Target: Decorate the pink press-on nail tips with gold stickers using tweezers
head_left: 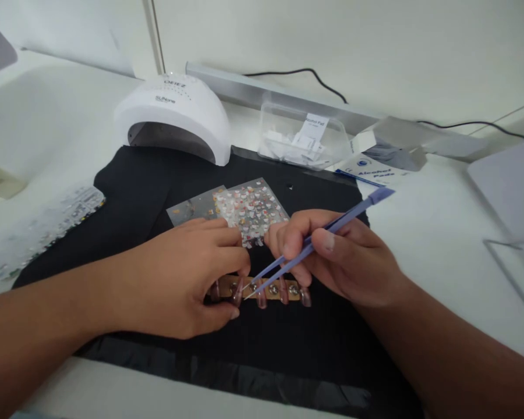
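Note:
My right hand (344, 256) is closed around purple tweezers (334, 226). The fine tips reach down to a false nail (238, 294) and are slightly apart; I cannot make out anything between them. That brownish, see-through nail is one of several mounted in a row on a wooden strip (267, 283) with round metal studs. My left hand (187, 273) curls over the strip's left end, thumb and forefinger on either side of the same nail, and hides part of the strip. Just beyond my hands lies a clear sticker sheet (255, 206) covered in small white and red designs, overlapping a second sheet (192, 205).
A black mat (192, 364) covers the white table. At the back stand a white nail lamp (174, 110), a clear plastic box (283, 131) of packets, and an open alcohol pad box (375, 166). Clear packaging (48, 224) with decorations lies at left.

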The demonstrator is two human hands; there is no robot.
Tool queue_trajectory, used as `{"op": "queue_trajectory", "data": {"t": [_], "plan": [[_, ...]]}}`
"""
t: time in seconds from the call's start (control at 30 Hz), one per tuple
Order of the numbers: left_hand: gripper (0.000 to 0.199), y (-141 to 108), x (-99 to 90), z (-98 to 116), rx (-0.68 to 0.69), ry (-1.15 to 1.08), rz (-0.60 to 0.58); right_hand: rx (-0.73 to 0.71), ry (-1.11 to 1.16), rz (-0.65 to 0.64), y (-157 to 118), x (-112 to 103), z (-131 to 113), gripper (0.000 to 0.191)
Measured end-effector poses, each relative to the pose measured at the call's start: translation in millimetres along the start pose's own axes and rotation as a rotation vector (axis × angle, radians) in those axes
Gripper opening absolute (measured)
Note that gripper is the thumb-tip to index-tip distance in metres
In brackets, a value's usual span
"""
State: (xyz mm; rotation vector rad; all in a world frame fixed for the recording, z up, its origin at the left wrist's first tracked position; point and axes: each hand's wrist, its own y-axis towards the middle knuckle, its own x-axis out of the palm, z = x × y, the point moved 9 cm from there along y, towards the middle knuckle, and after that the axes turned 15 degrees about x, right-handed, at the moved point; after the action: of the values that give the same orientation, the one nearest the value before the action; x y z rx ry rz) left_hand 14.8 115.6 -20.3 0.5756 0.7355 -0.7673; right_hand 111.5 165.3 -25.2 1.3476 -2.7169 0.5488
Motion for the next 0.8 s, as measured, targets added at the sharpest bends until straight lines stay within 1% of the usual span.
{"op": "queue_trajectory", "data": {"t": [0.07,0.13,0.2,0.3,0.43,0.53,0.7,0.8], "plan": [[0.013,0.1,0.6,0.0,-0.011,-0.02,-0.004,0.009,-0.019,-0.048,7.8,-1.4,0.3,0.032],[0.018,-0.3,1.6,0.9,-0.027,0.002,-0.029,-0.014,-0.018,-0.102,14.1,-0.6,-1.8,0.033],[0.021,-1.8,2.6,0.7,-0.061,0.085,-0.068,-0.067,0.013,-0.159,17.9,1.4,-5.6,0.031],[0.017,-5.4,4.6,-2.4,-0.122,0.218,-0.116,-0.112,0.043,-0.21,19.0,4.1,-6.7,0.028],[0.009,-7.1,7.1,-3.7,-0.123,0.237,-0.106,-0.059,-0.002,-0.209,17.5,6.0,1.0,0.029],[0.01,-6.4,5.8,-3.4,-0.096,0.225,-0.09,-0.045,0.006,-0.177,16.4,3.6,3.1,0.03],[0.01,-2.9,-3.7,-2.7,-0.056,0.187,-0.017,-0.022,0.036,-0.184,15.4,2.6,6.7,0.03],[0.011,-2.2,-5.5,-3.2,-0.052,0.154,0.001,-0.029,0.066,-0.172,13.2,-0.2,6.2,0.028]]}}
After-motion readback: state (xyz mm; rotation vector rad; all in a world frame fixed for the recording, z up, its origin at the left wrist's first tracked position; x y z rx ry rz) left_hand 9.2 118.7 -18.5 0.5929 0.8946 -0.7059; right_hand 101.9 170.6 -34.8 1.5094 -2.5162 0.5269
